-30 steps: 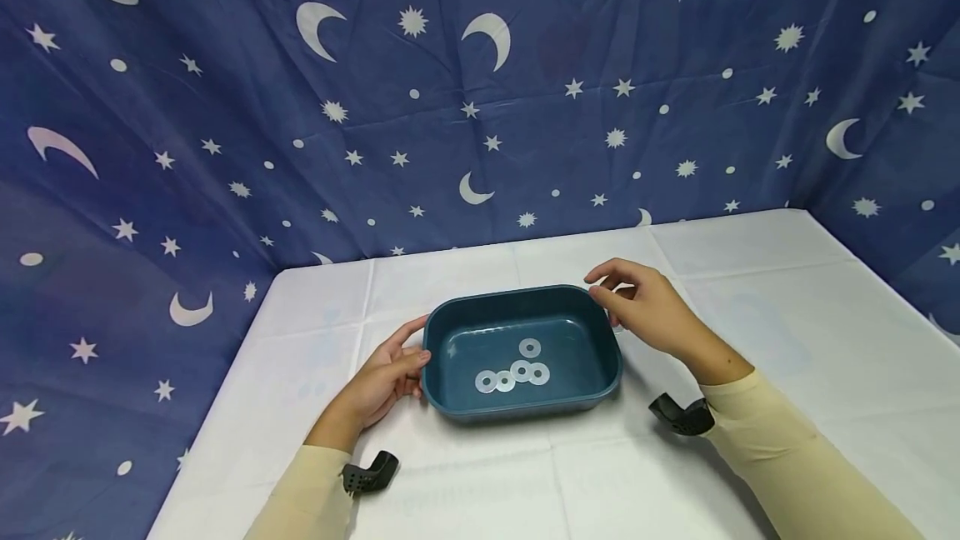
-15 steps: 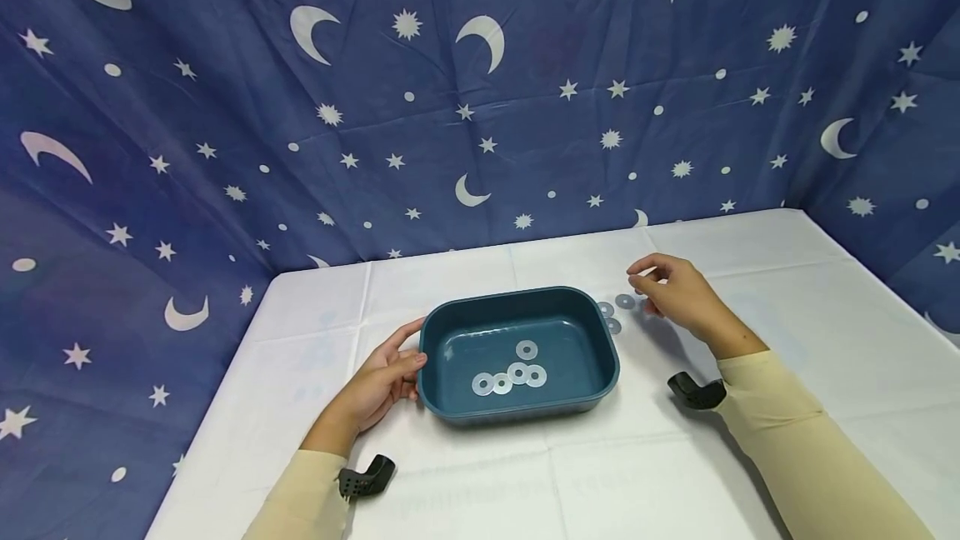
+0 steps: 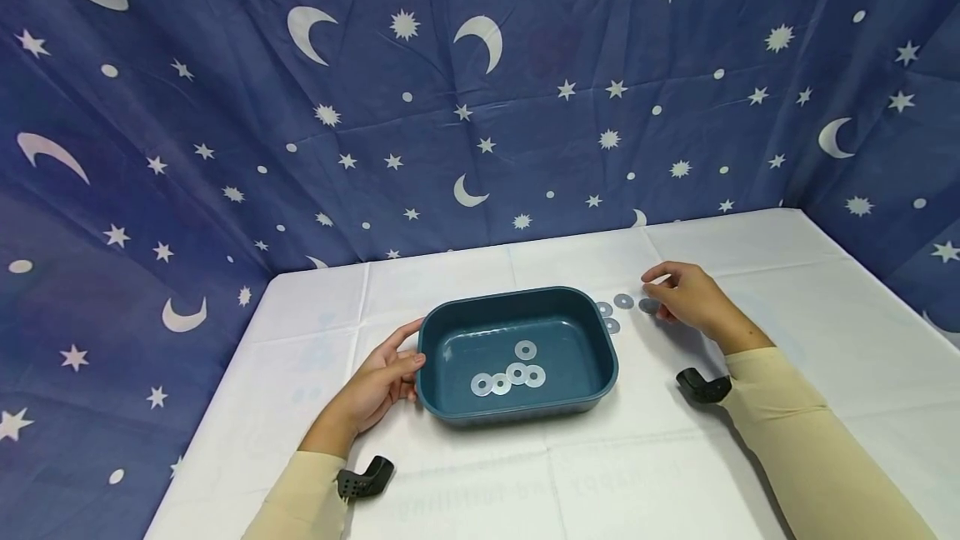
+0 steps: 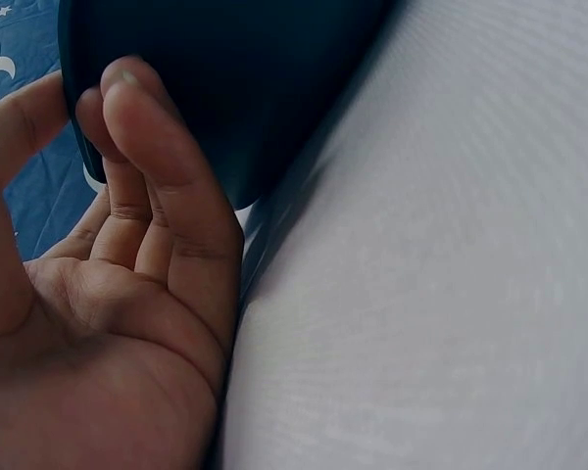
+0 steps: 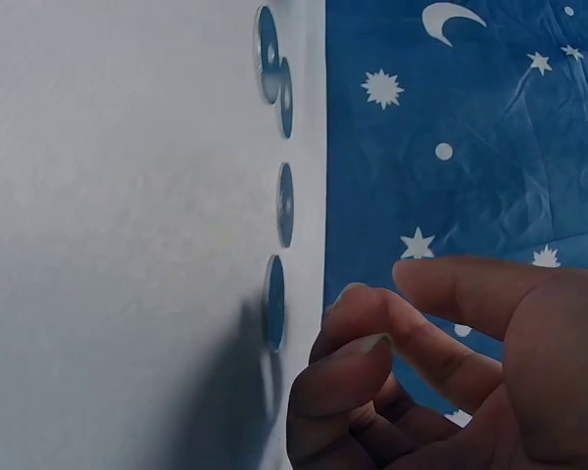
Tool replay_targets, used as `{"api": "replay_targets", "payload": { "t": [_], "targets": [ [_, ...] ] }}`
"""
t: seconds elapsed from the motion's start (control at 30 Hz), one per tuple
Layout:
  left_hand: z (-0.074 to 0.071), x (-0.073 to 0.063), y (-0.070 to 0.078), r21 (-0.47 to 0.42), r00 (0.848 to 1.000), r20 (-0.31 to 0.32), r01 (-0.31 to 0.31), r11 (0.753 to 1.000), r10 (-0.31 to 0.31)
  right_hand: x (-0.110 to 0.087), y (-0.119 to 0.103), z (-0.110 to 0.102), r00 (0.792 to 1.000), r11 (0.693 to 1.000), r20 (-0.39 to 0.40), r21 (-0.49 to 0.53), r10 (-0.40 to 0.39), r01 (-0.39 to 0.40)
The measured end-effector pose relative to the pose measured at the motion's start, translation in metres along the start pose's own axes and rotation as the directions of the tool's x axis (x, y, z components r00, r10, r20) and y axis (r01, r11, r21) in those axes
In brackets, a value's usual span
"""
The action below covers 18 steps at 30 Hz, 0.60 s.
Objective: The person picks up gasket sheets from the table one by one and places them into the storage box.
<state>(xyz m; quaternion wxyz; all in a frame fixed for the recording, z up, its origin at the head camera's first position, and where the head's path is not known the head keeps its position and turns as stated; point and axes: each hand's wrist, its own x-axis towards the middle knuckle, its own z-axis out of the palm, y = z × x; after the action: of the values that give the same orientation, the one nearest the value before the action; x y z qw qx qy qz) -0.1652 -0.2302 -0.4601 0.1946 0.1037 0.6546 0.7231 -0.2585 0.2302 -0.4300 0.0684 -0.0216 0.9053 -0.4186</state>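
Washers (image 3: 618,302) lie in two groups. Four show on the white-covered desk (image 3: 465,490), trailing rightward from the far right corner of the blue-green tray (image 3: 468,348); the two nearest it are partly hidden by its rim in the head view. The rightmost lies just beside the fingertips of the right hand (image 3: 686,298), which partly covers it from above; whether they touch, I cannot tell. That hand hangs low over the desk, fingers loosely bent, thumb and forefinger parted. Five more lie inside the tray: four in a touching or overlapping row toward its near side, one apart behind them. All are round and lie flat, faces up. The tray stands upright, its opening up, its long axis running left to right with the right end slightly farther away. The left hand (image 3: 378,382) holds its left end, thumb at the rim, bent fingers against the outer wall.
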Motion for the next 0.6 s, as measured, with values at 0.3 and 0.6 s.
{"api": "replay_targets", "payload": {
  "t": [0.3,0.6],
  "targets": [
    [-0.001,0.000,-0.001,0.001,1.000,-0.002,0.001,1.000,-0.001,0.004,0.012,-0.001,0.997,0.998,0.054,-0.033,0.057,-0.056],
    [-0.001,0.001,-0.001,-0.004,1.000,0.005,-0.005,1.000,0.005,0.003,0.014,-0.003,0.990,0.996,0.115,-0.053,0.080,-0.074]
  ]
}}
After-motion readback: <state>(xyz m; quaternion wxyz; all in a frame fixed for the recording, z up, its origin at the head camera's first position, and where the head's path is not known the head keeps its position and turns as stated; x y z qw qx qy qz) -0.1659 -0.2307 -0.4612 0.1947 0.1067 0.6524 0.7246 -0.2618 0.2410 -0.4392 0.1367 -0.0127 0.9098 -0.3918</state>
